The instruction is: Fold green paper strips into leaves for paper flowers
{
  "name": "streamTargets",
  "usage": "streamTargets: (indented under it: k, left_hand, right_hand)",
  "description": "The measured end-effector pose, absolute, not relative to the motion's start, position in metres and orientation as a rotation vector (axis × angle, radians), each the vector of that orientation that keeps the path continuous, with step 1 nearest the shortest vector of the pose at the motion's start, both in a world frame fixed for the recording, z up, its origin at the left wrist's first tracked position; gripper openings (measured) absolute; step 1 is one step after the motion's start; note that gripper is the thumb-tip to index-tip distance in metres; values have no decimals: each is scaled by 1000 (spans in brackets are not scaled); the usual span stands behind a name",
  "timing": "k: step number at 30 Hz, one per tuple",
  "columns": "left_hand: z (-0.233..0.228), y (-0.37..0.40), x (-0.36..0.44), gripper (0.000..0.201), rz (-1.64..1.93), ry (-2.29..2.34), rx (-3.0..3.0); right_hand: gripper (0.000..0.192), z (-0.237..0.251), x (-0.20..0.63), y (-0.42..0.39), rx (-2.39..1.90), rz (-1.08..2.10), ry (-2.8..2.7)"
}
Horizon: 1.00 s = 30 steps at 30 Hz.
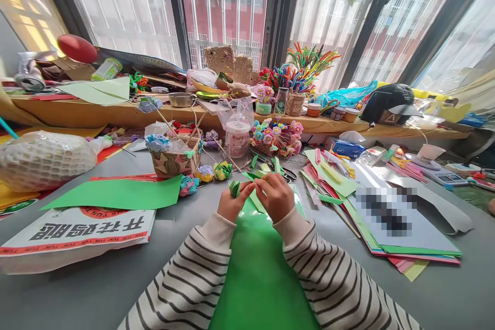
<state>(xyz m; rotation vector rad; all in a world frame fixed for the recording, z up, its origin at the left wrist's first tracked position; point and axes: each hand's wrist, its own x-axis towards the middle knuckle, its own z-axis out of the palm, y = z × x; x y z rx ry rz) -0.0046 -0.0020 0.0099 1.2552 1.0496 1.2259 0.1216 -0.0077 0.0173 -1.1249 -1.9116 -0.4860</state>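
Note:
My left hand is closed around a folded green paper piece, whose pleated end sticks up out of the fist. Thumb and forefinger of that hand meet my right hand, which pinches at a small strip of green paper between the fingertips. How the strip joins the folded piece is hidden by the fingers. Below both hands lies a glossy green sheet on the grey table. Light green paper scraps and black-handled scissors lie just beyond the right hand.
Left are a green paper sheet, a white printed bag and a basket with paper flowers. A lidded cup stands behind the hands. Stacked coloured papers lie right. The windowsill holds pipe cleaners and a black cap.

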Motion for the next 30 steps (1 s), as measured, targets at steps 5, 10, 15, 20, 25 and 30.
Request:
streamTargets:
  k: [5,10,15,20,25,30]
  left_hand:
    - [1,1,-6,40,1309,1125,1389]
    - [-2,4,-10,35,1359,1207,1481]
    - [0,3,-12,30,1348,1199,1530]
    - [3,-1,-8,27,1331,1210,1525]
    - [4,-2,-3,33,1368,1218,1562]
    - [4,-2,-5,34,1347,1302,1723]
  right_hand:
    - [19,10,112,-12,-1060,-447,-1943]
    - [19,19,124,-13,-1086,-138,-1799]
    - [26,21,131,-7,-1173,537,-1632]
    - [25,11,129,0,-1198,784,-1604]
    - [20,8,125,-2,-1196,627,-1616]
    - [15,6,120,-9,-1176,226,-1763]
